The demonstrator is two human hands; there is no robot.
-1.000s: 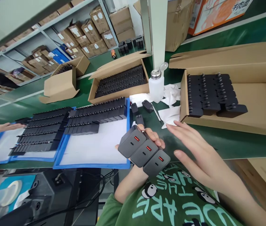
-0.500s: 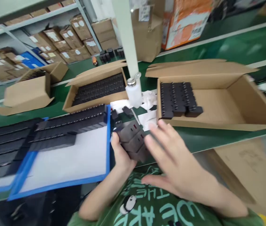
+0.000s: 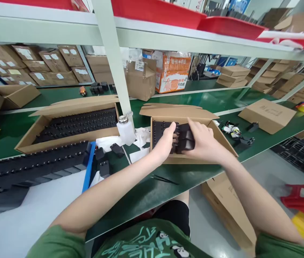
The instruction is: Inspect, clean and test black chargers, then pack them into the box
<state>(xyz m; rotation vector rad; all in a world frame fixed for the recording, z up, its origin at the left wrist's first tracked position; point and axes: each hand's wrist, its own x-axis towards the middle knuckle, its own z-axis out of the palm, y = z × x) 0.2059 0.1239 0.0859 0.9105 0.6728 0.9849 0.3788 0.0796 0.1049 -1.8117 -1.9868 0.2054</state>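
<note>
Both hands are inside the open cardboard box on the right [image 3: 194,111]. Between them is a group of black blocks [image 3: 186,139]. My right hand [image 3: 204,139] wraps round its right side, fingers over the far end. My left hand [image 3: 167,142] has its fingers closed against the left side of the group, beside the rows of black blocks standing in the box [image 3: 158,129]. The fingertips of my left hand are partly hidden between the blocks.
Left of the box stand a white pump bottle [image 3: 126,132] and crumpled tissues [image 3: 142,136]. A second box [image 3: 57,141] holds black blocks, and a blue-edged tray [image 3: 89,166] lies nearer. Tweezers [image 3: 165,179] lie near the front edge. A post [image 3: 114,61] rises behind the bottle.
The held blocks have moved from beside the tray into the right box. My right hand, spread before, now grips them. The view has turned to the right.
</note>
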